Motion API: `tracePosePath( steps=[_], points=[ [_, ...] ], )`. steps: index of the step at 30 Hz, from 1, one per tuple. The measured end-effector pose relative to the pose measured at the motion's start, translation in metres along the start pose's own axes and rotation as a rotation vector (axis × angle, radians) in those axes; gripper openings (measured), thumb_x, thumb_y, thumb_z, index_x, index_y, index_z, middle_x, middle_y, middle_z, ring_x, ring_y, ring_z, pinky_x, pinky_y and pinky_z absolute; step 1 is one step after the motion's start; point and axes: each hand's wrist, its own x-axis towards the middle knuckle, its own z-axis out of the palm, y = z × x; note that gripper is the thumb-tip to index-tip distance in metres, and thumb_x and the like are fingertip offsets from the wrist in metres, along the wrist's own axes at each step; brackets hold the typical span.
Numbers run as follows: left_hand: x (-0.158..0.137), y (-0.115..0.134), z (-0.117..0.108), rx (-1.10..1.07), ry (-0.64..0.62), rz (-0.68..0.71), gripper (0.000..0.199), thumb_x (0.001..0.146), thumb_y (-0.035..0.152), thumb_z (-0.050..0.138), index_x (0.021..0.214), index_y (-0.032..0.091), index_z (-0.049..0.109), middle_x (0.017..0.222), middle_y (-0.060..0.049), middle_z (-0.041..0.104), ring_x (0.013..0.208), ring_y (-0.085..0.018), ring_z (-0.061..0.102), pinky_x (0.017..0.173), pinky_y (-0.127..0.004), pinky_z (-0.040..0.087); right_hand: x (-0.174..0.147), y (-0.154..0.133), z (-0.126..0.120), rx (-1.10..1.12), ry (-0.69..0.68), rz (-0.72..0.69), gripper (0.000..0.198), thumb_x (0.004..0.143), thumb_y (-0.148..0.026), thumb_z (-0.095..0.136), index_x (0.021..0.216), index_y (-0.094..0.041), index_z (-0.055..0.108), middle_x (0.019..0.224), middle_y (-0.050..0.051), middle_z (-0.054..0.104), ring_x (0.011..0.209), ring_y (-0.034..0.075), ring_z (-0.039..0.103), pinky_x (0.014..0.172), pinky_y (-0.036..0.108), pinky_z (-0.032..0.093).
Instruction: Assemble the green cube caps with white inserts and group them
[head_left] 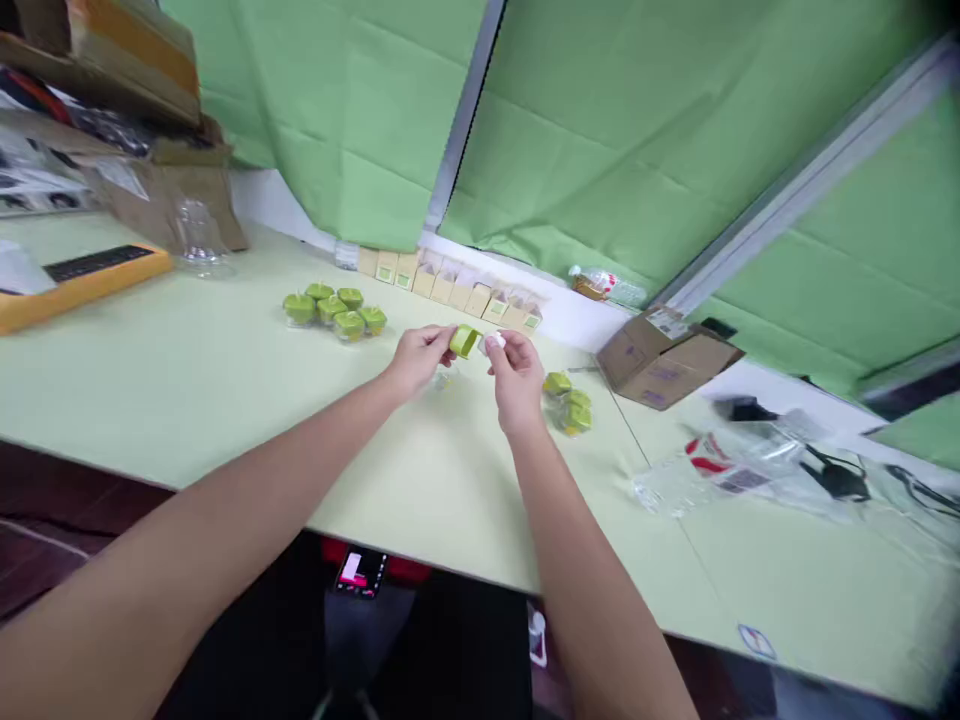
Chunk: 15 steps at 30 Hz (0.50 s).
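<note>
Over the middle of the table, my left hand [418,360] grips a small green plastic lid [464,341], its hollow side turned to the right. Close beside it, my right hand [517,375] pinches a small white piece [493,342] whose kind I cannot make out. Beneath my left fingers a clear plastic cup [442,379] stands on the table, partly hidden. Several green-topped clear containers [332,308] are grouped to the left. A smaller group of green-topped containers [571,403] sits just right of my right hand.
A row of small cardboard boxes [450,287] lines the wall at the back. To the right are a larger cardboard box [664,358], clear plastic bags [720,465] and black cables [836,478]. An orange-edged tray [90,287] lies left. A phone [361,572] rests below the table edge.
</note>
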Motion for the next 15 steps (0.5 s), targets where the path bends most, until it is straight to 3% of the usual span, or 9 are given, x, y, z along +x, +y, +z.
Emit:
tracePosePath(
  steps=[15],
  points=[
    [-0.006, 0.012, 0.007, -0.109, 0.044, -0.083, 0.036, 0.082, 0.046, 0.070, 0.080, 0.010, 0.072, 0.072, -0.007, 0.067, 0.060, -0.013, 0.062, 0.064, -0.031, 0.057, -0.012, -0.006, 0.009, -0.017, -0.110, -0.037, 0.039, 0.071, -0.042, 0.079, 0.098, -0.018, 0.065, 0.096, 0.006, 0.071, 0.082, 0.017, 0.067, 0.077, 0.034, 0.057]
  ],
)
